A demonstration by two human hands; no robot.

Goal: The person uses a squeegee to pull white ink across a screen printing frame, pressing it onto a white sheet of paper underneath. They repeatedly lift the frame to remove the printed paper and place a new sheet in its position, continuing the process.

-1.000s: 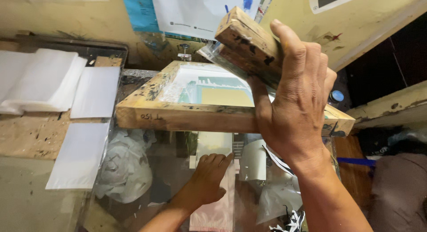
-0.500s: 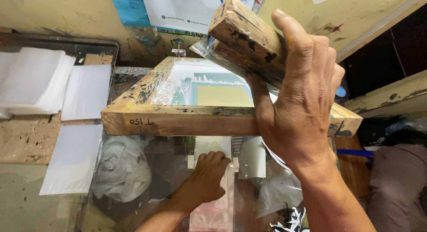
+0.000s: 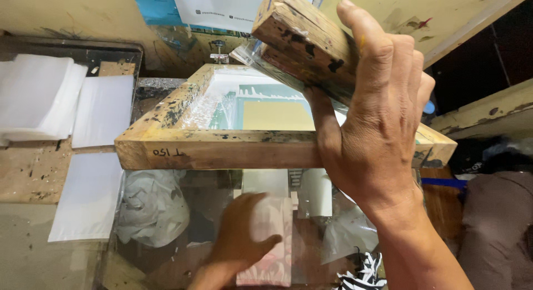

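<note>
Right hand (image 3: 383,123) grip clamped around paint-stained wooden squeegee block (image 3: 302,43) over raised wooden screen frame (image 3: 222,148); left hand (image 3: 239,240), fingers spread, presses pale printed bag (image 3: 269,234) beneath.

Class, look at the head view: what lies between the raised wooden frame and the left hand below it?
A glass pane: the left hand lies on it, under the frame.

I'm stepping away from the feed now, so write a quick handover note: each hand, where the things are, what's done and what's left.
Right hand: grips the paint-stained wooden squeegee block, raised over the wooden-framed printing screen.
Left hand: under the lifted screen, on the clear plastic bag with a red pattern lying on the glass table.
Stacks of white sheets lie left of the screen.
Done: screen is tilted up.
Left: likely handling the bag, then lowering the screen; cannot tell whether this bag is already printed.
</note>
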